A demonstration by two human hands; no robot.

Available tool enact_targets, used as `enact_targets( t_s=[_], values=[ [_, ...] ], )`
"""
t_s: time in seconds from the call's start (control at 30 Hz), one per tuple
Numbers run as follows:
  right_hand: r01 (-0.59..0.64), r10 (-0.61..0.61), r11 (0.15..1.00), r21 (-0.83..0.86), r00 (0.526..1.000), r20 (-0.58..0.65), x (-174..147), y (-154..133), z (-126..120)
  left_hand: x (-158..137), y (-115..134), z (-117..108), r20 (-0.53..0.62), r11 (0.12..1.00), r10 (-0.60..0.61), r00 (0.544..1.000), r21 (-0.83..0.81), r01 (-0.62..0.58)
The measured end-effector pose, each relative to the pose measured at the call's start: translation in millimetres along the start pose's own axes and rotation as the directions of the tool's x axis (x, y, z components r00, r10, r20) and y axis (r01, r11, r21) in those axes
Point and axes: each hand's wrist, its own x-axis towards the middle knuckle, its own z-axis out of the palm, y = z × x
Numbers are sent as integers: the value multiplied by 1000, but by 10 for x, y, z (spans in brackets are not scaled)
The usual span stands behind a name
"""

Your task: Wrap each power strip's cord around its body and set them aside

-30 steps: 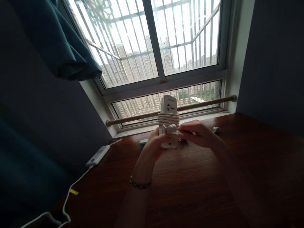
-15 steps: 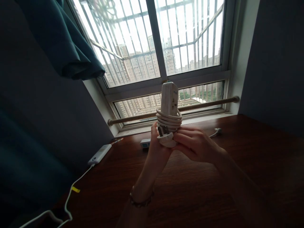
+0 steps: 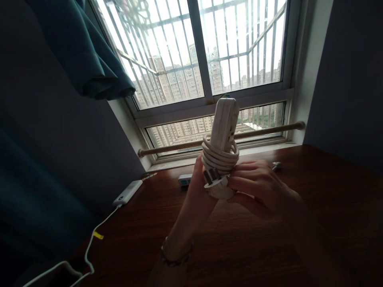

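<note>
A white power strip (image 3: 223, 123) is held up over the table, tilted a little to the right. Its white cord (image 3: 220, 157) is wound round the lower part in several loops. My left hand (image 3: 199, 191) is closed round the bottom of the strip, behind the plug, with most of its fingers hidden. The white plug (image 3: 220, 189) at the cord's end has its metal prongs pointing up and to the left. With fingertips and thumb, my right hand (image 3: 259, 187) pinches the plug from the right.
On the brown wooden table (image 3: 239, 247), a white power bank (image 3: 128, 193) lies at the left with a white cable (image 3: 89, 247). A small white and blue object (image 3: 184, 179) is behind my left wrist. Another white plug (image 3: 277, 166) lies at right. A barred window (image 3: 206, 91) and a horizontal rod (image 3: 269, 130) stand behind.
The power strip has shifted right and leans more to the right. The plug and both hands have moved right and slightly down with it, and the plug sits lower in view.
</note>
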Motion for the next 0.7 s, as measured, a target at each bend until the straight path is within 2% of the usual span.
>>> enact_targets(
  t_s=[0.07, 0.3, 0.37, 0.53, 0.6, 0.7],
  values=[
    [-8, 8, 1000, -5, 1000, 14, 8, -14, 7, -8, -18, -49, 46, 996, 60, 997, 61, -63],
    [-13, 13, 1000, -14, 1000, -13, -2, 5, 41, -32, -22, -83, 33, 990, 55, 998, 125, -59],
    [-8, 5, 998, -55, 998, -61, 1, -9, 58, -30, -4, -38, 10, 995, 54, 998, 78, -55],
    [24, -71, 981, -192, 968, -242, 15, -38, 226, -39, -25, 34, -142, 999, -42, 989, -32, 38],
    [7, -63, 980, -199, 959, -277, 16, -15, 319, -49, -91, 8, -169, 1000, -17, 986, 20, 21],
    [-30, -13, 990, -141, 955, -296, 17, 53, 417, -55, -199, -67, -186, 978, 41, 982, 210, 0]
  ],
)
